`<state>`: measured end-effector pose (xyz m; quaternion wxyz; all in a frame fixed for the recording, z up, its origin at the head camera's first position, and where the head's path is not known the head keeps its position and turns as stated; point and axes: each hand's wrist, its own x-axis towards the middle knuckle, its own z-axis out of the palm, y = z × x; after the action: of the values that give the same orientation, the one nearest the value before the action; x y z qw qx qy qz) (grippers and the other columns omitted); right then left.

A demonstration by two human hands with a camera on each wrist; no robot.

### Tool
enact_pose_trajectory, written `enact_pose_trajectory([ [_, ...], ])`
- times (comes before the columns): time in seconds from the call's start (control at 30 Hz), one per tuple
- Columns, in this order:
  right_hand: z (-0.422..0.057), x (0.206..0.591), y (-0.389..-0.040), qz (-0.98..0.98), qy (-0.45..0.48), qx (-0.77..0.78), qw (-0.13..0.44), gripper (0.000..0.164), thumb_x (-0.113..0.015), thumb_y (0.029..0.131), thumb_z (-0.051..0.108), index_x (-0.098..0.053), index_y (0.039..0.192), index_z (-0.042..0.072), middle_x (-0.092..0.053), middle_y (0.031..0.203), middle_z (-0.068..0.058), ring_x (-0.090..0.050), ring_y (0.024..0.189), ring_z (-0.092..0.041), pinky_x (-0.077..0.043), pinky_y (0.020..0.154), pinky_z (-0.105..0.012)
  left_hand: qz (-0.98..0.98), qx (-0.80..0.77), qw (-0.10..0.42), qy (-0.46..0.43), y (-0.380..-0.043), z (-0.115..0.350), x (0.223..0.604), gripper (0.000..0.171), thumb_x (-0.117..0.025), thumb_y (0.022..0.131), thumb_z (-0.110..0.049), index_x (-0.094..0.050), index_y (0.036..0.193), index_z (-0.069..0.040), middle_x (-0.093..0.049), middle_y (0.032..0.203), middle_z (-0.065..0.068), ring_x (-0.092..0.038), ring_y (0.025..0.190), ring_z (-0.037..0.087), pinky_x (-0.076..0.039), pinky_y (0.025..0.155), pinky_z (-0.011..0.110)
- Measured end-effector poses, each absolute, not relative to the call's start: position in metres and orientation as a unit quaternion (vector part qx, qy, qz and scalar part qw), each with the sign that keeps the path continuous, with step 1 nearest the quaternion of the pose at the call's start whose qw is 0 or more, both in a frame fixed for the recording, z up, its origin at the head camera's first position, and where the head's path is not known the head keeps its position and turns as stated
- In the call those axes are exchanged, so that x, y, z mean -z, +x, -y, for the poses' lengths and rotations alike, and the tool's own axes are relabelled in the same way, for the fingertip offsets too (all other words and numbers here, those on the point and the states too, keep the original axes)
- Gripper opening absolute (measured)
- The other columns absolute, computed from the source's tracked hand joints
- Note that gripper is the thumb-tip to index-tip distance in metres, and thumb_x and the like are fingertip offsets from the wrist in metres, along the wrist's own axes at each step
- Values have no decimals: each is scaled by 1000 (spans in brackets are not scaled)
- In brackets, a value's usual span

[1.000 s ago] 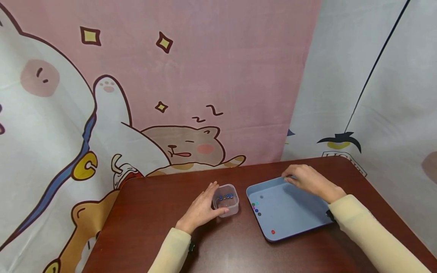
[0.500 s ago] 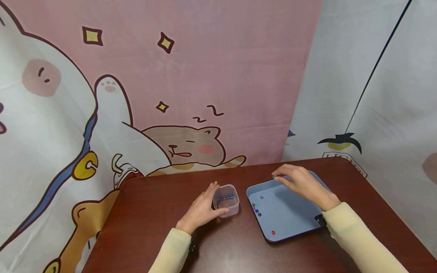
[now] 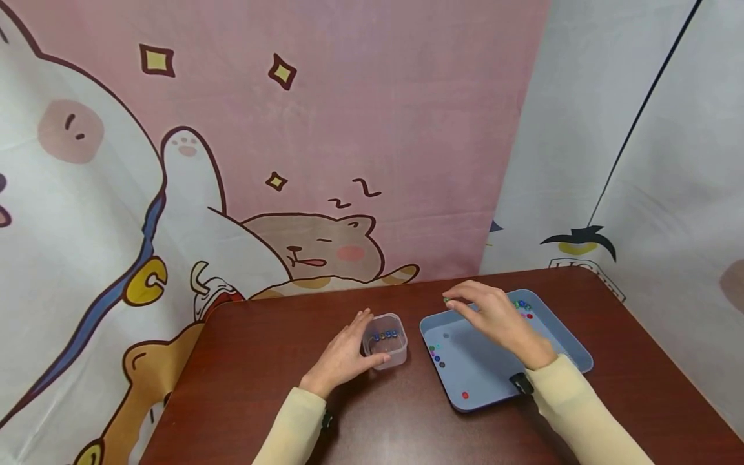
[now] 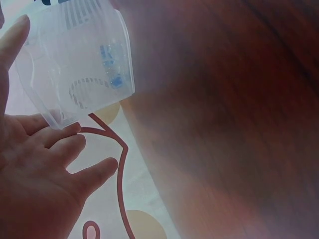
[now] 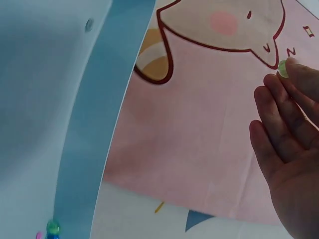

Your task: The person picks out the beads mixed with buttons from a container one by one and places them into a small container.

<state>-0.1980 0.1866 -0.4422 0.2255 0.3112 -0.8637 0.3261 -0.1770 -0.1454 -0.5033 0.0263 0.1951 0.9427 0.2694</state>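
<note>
My left hand (image 3: pixel 343 355) holds a small clear plastic box (image 3: pixel 395 356) on the table, thumb along its near side and fingers along its far left side. A short row of blue and yellowish beads (image 3: pixel 383 336) lies inside it; in the left wrist view the beads (image 4: pixel 115 79) show through the wall. Between thumb and fingertip my right hand (image 3: pixel 494 316) pinches a translucent green bead (image 5: pixel 283 68). That hand is raised above the far left part of a blue tray (image 3: pixel 482 361), its fingertips just past the far rim.
Near the tray's left wall lie several small coloured beads (image 3: pixel 437 358). A red bead (image 3: pixel 465 395) sits at its near left corner, and more beads (image 3: pixel 523 307) are at the far right corner. A printed cloth (image 3: pixel 407 129) hangs behind the brown table (image 3: pixel 250 387).
My right hand has moved left across the tray with the green bead, uncovering the beads in the far right corner. The left hand and the box have stayed in place.
</note>
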Motion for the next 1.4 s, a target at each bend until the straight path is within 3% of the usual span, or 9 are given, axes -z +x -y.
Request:
enact_pose_trajectory([
  [0.47,-152,440,-192,846,311,-362,236,20,-81,90,10,-79,110,12,-75,108,2,-72,98,-16,-61,78,-39,-942,-272,29,195,-178,144,504,96,-78,86,-58,-39,160,-11,-31,168,8,-28,155,27,-30,120,55],
  [0.9,-128,447,-191,828,336,-383,235,20,-79,91,9,-80,111,13,-74,108,3,-71,95,-14,-61,74,-34,-941,-272,34,198,-179,144,502,96,-77,87,-58,-38,160,-8,-30,169,9,-27,155,27,-30,120,55],
  [1.4,-108,459,-192,848,346,-360,178,18,-77,95,14,-80,113,11,-73,109,2,-71,95,-13,-60,78,-33,-937,-283,31,200,-179,146,504,95,-78,88,-56,-38,160,-9,-31,168,10,-29,154,29,-32,119,56],
])
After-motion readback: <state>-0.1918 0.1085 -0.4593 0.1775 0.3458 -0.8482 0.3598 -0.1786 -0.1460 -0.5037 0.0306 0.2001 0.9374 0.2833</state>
